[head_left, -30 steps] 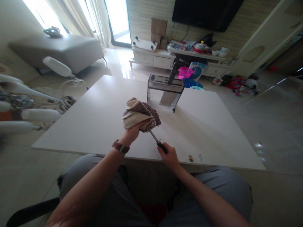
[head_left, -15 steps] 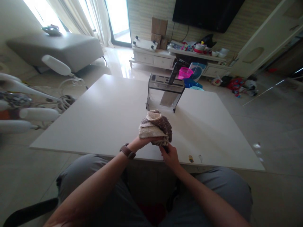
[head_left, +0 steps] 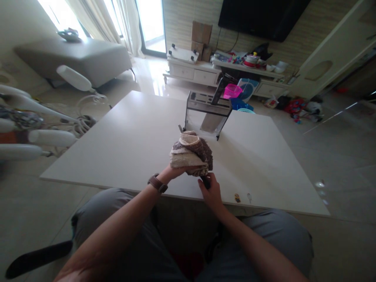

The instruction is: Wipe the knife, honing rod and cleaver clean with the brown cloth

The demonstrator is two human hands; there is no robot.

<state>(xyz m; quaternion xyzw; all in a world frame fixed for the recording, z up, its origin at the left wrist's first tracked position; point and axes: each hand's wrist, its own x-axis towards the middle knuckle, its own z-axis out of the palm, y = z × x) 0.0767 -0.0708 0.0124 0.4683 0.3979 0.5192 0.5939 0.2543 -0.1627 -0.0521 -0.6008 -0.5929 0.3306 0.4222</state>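
My left hand (head_left: pixel 176 171) is closed from below around a bunched brown and beige towel (head_left: pixel 190 154) above the near part of the white table. My right hand (head_left: pixel 212 192) grips the black handle of a knife (head_left: pixel 206 181) just below the towel. A narrow grey blade tip pokes out beyond the towel's upper left side; the rest of the blade is hidden in the folds. Behind the towel stands a clear-sided knife block (head_left: pixel 210 102) with slots in its top and a black handle rising from it.
The white table (head_left: pixel 117 145) spans the area before my knees. Two small stickers (head_left: pixel 237 197) mark its near edge. At the left are white lamp-like arms (head_left: pixel 75 78) with cables. Beyond the table stand a pink basket (head_left: pixel 232 91) and a low cabinet (head_left: pixel 202 75).
The towel and my left hand have shifted slightly up and left. More of the black handle shows in my right hand, and the grey tip now sticks out past the towel.
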